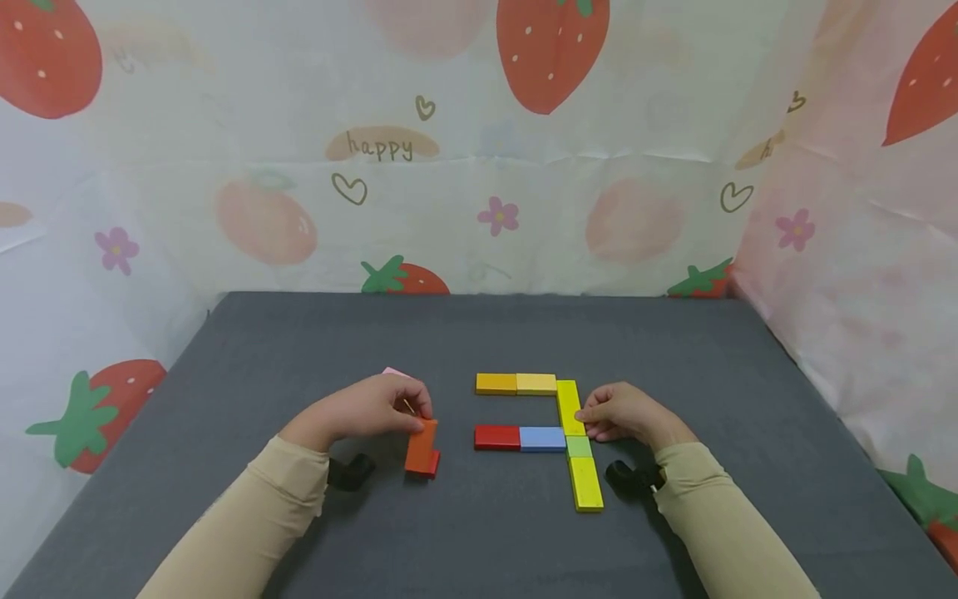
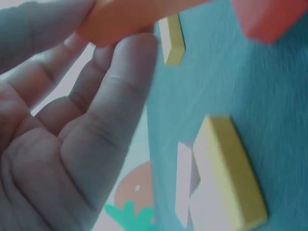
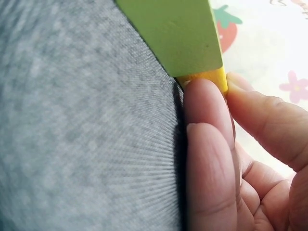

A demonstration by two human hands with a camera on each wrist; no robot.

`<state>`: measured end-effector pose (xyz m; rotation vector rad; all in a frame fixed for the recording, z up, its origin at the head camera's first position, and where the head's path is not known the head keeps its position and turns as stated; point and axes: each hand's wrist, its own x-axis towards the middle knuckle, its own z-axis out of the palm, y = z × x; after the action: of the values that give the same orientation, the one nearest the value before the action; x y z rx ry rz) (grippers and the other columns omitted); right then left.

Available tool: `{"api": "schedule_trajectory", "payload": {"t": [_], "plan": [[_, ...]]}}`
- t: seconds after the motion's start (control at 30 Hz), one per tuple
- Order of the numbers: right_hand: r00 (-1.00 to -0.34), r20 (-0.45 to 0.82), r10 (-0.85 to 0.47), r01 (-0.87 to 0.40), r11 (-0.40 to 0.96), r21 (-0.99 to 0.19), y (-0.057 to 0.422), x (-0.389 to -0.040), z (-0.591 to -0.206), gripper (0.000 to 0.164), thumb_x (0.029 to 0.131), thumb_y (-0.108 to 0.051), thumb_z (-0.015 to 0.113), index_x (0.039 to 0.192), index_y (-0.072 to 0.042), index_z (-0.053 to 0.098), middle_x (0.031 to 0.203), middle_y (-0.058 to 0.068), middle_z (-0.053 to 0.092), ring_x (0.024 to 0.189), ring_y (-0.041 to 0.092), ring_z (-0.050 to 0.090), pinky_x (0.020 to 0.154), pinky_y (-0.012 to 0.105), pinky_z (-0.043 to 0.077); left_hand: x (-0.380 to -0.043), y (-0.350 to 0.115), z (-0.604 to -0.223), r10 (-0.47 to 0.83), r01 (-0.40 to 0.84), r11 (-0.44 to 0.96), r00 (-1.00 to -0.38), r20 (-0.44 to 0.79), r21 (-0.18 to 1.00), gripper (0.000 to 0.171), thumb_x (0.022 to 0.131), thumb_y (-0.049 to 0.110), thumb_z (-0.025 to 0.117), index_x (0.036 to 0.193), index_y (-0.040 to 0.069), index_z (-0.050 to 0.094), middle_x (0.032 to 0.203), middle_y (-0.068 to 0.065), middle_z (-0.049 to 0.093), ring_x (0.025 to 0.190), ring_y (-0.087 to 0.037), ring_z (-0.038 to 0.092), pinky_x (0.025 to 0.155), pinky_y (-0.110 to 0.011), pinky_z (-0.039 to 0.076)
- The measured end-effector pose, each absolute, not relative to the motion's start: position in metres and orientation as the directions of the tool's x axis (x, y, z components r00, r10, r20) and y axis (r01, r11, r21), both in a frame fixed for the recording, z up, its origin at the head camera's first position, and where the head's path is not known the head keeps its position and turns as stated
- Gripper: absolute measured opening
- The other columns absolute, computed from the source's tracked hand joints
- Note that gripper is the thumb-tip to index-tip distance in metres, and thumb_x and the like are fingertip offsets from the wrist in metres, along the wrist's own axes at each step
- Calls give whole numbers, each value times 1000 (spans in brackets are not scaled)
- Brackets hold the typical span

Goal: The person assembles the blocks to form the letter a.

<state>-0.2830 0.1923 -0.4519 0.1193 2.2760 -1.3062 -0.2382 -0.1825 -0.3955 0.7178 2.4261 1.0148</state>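
My left hand (image 1: 382, 408) pinches an orange block (image 1: 421, 445) between thumb and fingers, seen close in the left wrist view. A red block (image 1: 435, 464) sits right behind the orange one. My right hand (image 1: 629, 413) holds its fingertips at the right side of a long yellow block (image 1: 570, 399); in the right wrist view thumb and finger bracket its edge, beside a green block (image 3: 192, 38). That yellow block meets the small green block and a second yellow block (image 1: 587, 484) in a column. A red block (image 1: 497, 438) and a blue block (image 1: 542, 439) form a row leftward.
An orange-yellow block (image 1: 496, 383) and a pale yellow block (image 1: 535, 383) lie in an upper row. Near my left hand lie a pink block (image 2: 183, 185) and yellow blocks (image 2: 236, 173), mostly hidden in the head view. Patterned cloth (image 1: 449, 191) hangs behind the grey table (image 1: 314, 329).
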Motion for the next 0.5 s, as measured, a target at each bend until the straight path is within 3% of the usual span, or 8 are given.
{"api": "schedule_trajectory", "payload": {"t": [0.5], "plan": [[-861, -472, -189, 315, 530, -787, 193, -283, -450, 21, 80, -23, 70, 84, -4, 63, 71, 6, 63, 59, 13, 59, 59, 27, 51, -248, -142, -411, 532, 156, 602, -810, -247, 783, 6, 86, 11, 62, 90, 16, 61, 89, 0, 62, 79, -21, 59, 71, -35, 50]]}}
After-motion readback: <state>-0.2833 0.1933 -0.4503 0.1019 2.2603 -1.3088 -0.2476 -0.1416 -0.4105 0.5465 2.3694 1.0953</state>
